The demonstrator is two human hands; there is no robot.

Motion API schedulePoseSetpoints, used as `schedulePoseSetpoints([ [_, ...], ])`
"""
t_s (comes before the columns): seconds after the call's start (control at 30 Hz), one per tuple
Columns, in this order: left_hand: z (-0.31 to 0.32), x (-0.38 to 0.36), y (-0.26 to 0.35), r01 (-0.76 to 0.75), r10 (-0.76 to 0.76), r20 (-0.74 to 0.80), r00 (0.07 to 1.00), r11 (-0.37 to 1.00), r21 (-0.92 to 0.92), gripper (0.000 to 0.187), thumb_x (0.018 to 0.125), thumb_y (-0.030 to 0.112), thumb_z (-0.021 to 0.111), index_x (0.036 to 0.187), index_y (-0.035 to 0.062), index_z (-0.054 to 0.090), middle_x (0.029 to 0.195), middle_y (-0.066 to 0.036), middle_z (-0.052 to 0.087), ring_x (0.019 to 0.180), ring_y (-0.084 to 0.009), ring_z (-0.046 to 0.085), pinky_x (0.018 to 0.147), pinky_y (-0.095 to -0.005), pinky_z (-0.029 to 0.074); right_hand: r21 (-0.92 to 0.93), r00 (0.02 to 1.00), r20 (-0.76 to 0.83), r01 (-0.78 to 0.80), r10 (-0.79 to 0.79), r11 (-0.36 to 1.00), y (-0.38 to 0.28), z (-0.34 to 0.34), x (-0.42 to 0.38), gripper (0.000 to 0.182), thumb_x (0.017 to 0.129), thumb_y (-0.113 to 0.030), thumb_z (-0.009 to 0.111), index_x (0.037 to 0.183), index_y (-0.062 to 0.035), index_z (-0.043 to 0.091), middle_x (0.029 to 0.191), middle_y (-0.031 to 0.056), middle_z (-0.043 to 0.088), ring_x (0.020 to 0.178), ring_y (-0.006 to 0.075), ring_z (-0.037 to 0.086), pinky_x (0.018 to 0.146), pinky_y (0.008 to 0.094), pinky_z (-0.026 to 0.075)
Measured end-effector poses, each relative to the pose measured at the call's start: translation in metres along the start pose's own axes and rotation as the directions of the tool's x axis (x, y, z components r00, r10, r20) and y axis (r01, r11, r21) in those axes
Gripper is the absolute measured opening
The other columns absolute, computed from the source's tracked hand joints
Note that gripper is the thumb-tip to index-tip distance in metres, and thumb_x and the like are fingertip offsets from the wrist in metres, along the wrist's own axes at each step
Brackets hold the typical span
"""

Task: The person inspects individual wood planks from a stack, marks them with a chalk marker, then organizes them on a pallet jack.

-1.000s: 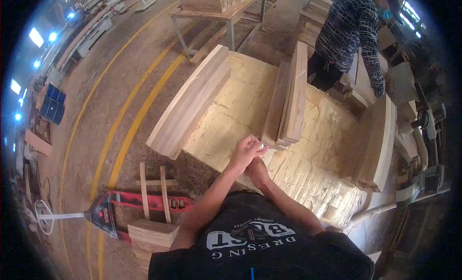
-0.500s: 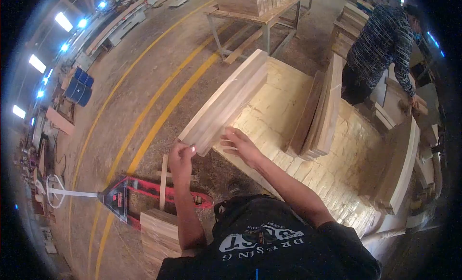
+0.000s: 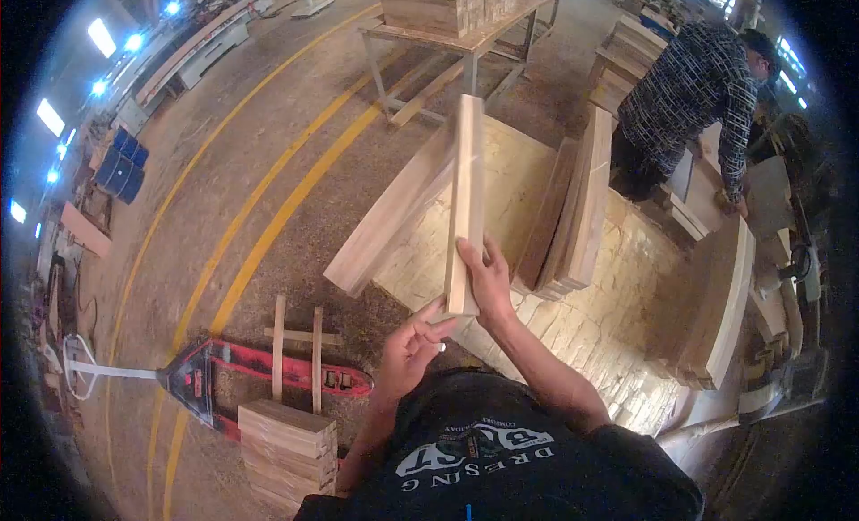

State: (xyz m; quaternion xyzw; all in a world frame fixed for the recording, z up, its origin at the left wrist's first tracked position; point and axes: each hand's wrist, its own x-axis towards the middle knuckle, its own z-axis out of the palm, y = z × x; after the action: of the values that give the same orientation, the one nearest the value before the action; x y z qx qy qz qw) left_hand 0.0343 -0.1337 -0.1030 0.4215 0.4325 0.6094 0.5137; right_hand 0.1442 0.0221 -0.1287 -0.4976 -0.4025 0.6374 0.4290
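A pale wooden board [image 3: 465, 208] stands tilted up in front of me, its near end low by my chest. My right hand [image 3: 488, 284] is closed around its right side near that end. At the board's bottom end is my left hand [image 3: 410, 349], fingers curled and touching the wood; part of its grip is hidden. Just left of the board, a row of boards [image 3: 385, 221] lies along the edge of a table covered with shiny yellowish sheeting [image 3: 523, 158]. Another group of boards [image 3: 586, 208] stands on the table to the right.
More boards [image 3: 711, 311] stand at the table's right end. A co-worker [image 3: 684, 100] bends over wood pieces beyond it. To my left is a red pallet jack [image 3: 228, 355] with stacked wood [image 3: 286, 449]. A metal-legged bench [image 3: 465, 42] at the back carries wood blocks.
The board has come away from the left row and swung upright to the right. My right hand has closed on it, and my left hand has moved right and down to its lower end.
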Motion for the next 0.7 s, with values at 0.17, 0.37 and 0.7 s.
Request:
schedulePoseSetpoints([
  [0.17,-0.006,0.008,0.005,0.036,-0.036,-0.002,0.999,0.999,0.040,0.009,0.088,-0.010,0.052,0.093,-0.0025,0.052,0.140,-0.029,0.047,0.118,-0.0351,0.061,0.101,-0.0400,0.048,0.158,1.000,0.010,-0.007,0.006,0.987,0.002,-0.019,-0.016,0.058,0.098,-0.036,0.058,0.138,0.0035,0.044,0.124,0.0150,0.058,0.112,0.0222,0.057,0.097,0.0344,0.046],
  [0.37,-0.008,0.012,-0.007,0.121,-0.079,-0.174,0.982,0.962,0.245,0.007,0.089,-0.005,0.057,0.091,0.0008,0.053,0.094,-0.012,0.065,0.079,-0.0156,0.066,0.068,-0.0317,0.053,0.603,0.949,0.222,-0.313,0.223,0.734,-0.020,-0.023,-0.012,0.048,0.100,-0.050,0.049,0.123,-0.0074,0.054,0.097,0.0094,0.064,0.084,0.0228,0.064,0.073,0.0388,0.056],
  [0.7,0.049,0.061,0.007,-0.372,0.453,0.169,0.875,0.406,0.835,0.016,0.083,0.010,0.071,0.088,0.0053,0.057,0.080,-0.011,0.061,0.067,-0.0276,0.063,0.059,-0.0399,0.050,0.490,0.967,0.227,-0.213,0.112,0.845,-0.023,-0.025,0.013,0.045,0.096,-0.036,0.061,0.125,-0.0045,0.049,0.095,0.0115,0.060,0.075,0.0221,0.064,0.061,0.0358,0.057],
])
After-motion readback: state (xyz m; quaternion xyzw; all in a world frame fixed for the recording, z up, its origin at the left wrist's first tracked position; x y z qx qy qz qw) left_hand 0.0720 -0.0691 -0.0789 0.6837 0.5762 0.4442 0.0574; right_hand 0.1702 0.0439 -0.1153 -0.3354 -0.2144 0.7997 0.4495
